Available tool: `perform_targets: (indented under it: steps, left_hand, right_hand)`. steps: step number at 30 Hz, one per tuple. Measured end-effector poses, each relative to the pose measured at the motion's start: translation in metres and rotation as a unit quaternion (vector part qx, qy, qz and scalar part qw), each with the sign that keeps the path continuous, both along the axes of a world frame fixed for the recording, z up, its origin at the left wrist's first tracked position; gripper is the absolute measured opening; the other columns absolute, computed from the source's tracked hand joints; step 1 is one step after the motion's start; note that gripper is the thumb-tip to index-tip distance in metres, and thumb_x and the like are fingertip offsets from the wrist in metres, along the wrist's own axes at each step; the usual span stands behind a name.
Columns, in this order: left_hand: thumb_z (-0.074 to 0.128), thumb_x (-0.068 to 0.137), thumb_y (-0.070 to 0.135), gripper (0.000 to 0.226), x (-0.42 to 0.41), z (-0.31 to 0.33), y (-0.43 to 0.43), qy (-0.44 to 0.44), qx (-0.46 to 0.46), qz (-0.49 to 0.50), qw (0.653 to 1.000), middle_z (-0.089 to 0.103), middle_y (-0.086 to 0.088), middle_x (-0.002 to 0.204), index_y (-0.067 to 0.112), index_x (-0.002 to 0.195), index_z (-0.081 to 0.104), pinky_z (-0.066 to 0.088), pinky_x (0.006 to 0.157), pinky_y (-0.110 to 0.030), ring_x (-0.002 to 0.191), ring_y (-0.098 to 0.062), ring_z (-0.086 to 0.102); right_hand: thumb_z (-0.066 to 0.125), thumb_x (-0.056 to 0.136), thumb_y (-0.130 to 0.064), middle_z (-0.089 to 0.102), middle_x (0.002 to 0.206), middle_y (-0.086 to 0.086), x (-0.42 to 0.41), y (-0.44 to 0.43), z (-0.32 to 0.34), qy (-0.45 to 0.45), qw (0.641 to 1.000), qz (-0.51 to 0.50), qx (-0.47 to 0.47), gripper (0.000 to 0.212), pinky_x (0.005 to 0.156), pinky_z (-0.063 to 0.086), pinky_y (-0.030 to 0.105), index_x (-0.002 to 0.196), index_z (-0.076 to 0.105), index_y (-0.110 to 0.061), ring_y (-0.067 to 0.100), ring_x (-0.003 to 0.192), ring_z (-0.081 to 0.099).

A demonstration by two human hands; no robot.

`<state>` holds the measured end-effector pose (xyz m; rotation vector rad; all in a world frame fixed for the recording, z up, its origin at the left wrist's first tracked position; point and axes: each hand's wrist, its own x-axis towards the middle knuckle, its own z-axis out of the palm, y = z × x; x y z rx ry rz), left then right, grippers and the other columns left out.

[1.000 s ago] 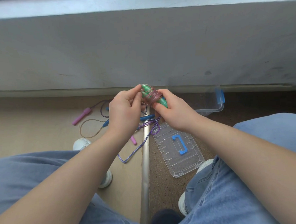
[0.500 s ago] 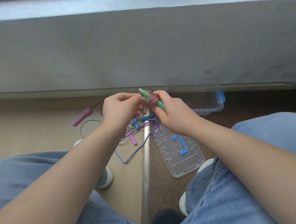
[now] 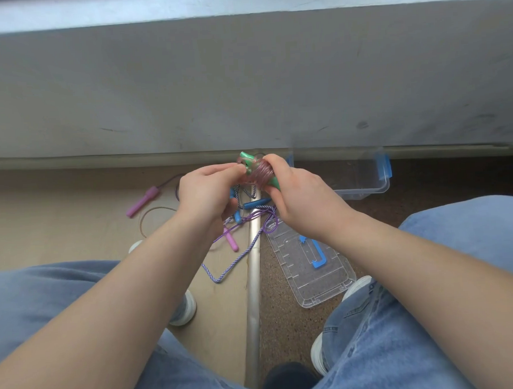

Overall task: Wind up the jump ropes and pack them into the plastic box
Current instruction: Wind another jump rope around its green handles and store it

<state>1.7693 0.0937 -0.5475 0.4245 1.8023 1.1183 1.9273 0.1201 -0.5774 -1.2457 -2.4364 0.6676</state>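
Green-handled jump rope point(image 3: 258, 172) wound in a pink coil, held up between both hands. Right hand point(image 3: 301, 196) grips the handles and coil; left hand point(image 3: 209, 193) pinches the cord at the coil's left side. Plastic box point(image 3: 364, 185) sits just right of the right hand; loose ropes point(image 3: 250, 221) on the floor below the hands.

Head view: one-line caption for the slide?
Left hand and right hand hold a wound green-handled rope above loose ropes, a box and its lid.

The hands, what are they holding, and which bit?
One green-handled jump rope. The right hand grips the handles where the pink cord is wound; the left hand pinches the cord near the handle tops.
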Motion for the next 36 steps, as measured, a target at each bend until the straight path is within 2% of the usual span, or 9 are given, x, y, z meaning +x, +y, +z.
perform_targets:
  steps: [4,8,13,18,22,27,30,32,36]
  left_hand:
    - [0.080,0.077,0.020,0.005,-0.003,0.004,0.002,0.023,-0.002,0.005,1.000,0.059,-0.004,0.065,0.017,0.076,0.076,0.044,0.046,-0.019,0.051,-0.013,0.042]
    - [0.083,0.071,0.021,0.008,-0.010,0.001,0.003,0.046,-0.007,-0.018,0.999,0.063,-0.006,0.069,0.017,0.070,0.075,0.042,0.048,-0.021,0.056,-0.016,0.045]
    - [0.079,0.071,0.031,0.003,-0.008,-0.004,0.001,0.181,0.082,-0.120,0.973,0.074,0.009,0.069,0.030,0.068,0.077,0.053,0.064,-0.031,0.062,-0.009,0.062]
    - [0.079,0.077,0.018,0.005,-0.017,0.001,0.005,0.023,0.028,-0.038,0.999,0.074,-0.005,0.082,0.015,0.081,0.078,0.041,0.052,-0.021,0.057,-0.010,0.050]
    - [0.077,0.078,0.013,0.012,-0.025,0.008,0.008,-0.016,-0.011,-0.059,0.998,0.072,-0.015,0.089,0.008,0.087,0.073,0.033,0.042,-0.016,0.044,-0.006,0.035]
    - [0.068,0.078,0.011,0.014,-0.024,0.010,0.011,-0.058,-0.064,-0.072,0.994,0.071,-0.006,0.072,0.011,0.092,0.067,0.022,0.042,-0.015,0.045,-0.007,0.026]
    - [0.063,0.076,0.012,0.013,-0.018,0.009,0.009,-0.098,-0.073,-0.053,0.991,0.065,0.000,0.063,0.013,0.088,0.066,0.019,0.041,-0.015,0.049,-0.007,0.022]
    - [0.068,0.070,0.015,0.011,-0.014,0.006,0.007,-0.066,-0.045,-0.034,0.996,0.063,0.000,0.062,0.013,0.081,0.068,0.023,0.043,-0.018,0.049,-0.009,0.027]
    - [0.076,0.071,0.029,0.005,-0.010,0.001,0.000,0.173,0.093,-0.088,0.977,0.073,0.009,0.068,0.025,0.074,0.078,0.051,0.058,-0.029,0.055,-0.009,0.058]
  right_hand:
    - [0.052,0.099,-0.015,0.064,0.104,0.010,-0.002,0.003,-0.005,-0.020,0.999,0.004,0.047,0.050,0.074,0.043,0.040,0.145,0.035,-0.012,0.030,0.091,0.053]
    - [0.056,0.094,-0.006,0.062,0.103,0.010,0.000,0.003,-0.009,-0.049,0.996,0.004,0.079,0.060,0.078,0.046,0.041,0.149,0.033,-0.012,0.031,0.093,0.053]
    - [0.056,0.092,-0.004,0.063,0.100,0.010,0.003,0.004,-0.011,-0.050,0.994,-0.013,0.099,0.060,0.076,0.047,0.042,0.148,0.034,-0.011,0.031,0.090,0.054]
    - [0.059,0.091,-0.004,0.062,0.100,0.010,0.001,0.002,-0.007,-0.045,0.993,0.004,0.109,0.063,0.074,0.048,0.043,0.148,0.033,-0.010,0.030,0.088,0.052]
    - [0.062,0.087,-0.001,0.061,0.094,0.010,0.001,0.002,-0.004,-0.050,0.990,0.005,0.132,0.066,0.068,0.050,0.044,0.147,0.035,-0.009,0.029,0.082,0.050]
    - [0.063,0.088,-0.004,0.062,0.094,0.009,0.003,0.000,-0.007,-0.047,0.989,0.002,0.137,0.062,0.066,0.052,0.046,0.144,0.038,-0.011,0.030,0.082,0.053]
    - [0.061,0.090,-0.012,0.065,0.091,0.008,0.000,-0.005,-0.008,-0.050,0.988,-0.016,0.143,0.053,0.060,0.048,0.041,0.141,0.044,-0.009,0.031,0.077,0.056]
    - [0.061,0.091,-0.015,0.065,0.087,0.008,-0.004,-0.008,-0.008,-0.062,0.987,-0.030,0.147,0.051,0.057,0.043,0.038,0.139,0.045,-0.009,0.031,0.073,0.057]
    - [0.065,0.086,-0.012,0.064,0.084,0.009,-0.006,-0.005,-0.008,-0.079,0.982,-0.049,0.167,0.057,0.055,0.045,0.039,0.139,0.046,-0.005,0.033,0.071,0.057]
